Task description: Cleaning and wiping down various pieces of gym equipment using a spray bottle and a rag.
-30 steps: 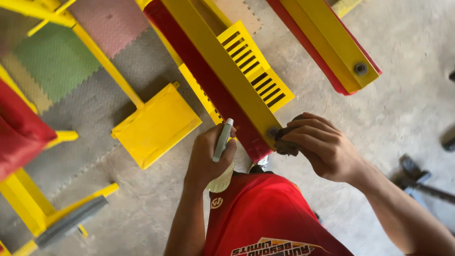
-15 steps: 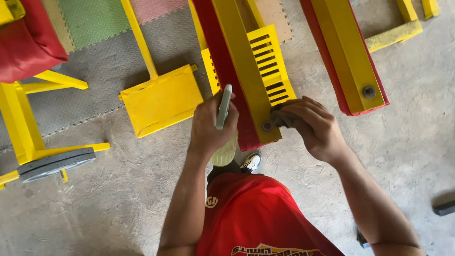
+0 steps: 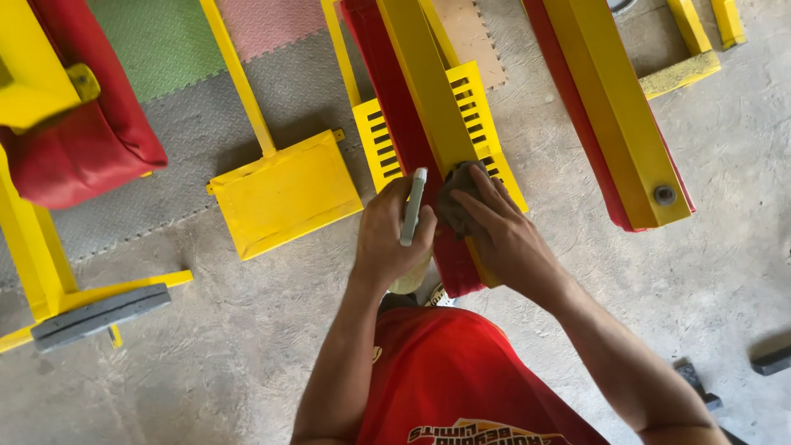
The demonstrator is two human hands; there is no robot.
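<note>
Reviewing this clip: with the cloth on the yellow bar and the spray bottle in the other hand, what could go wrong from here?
The right hand presses a dark cloth on the yellow bar close to the left hand, so a stroke could knock the spray bottle. The cloth could perhaps snag on the slotted yellow plate alongside.
</note>
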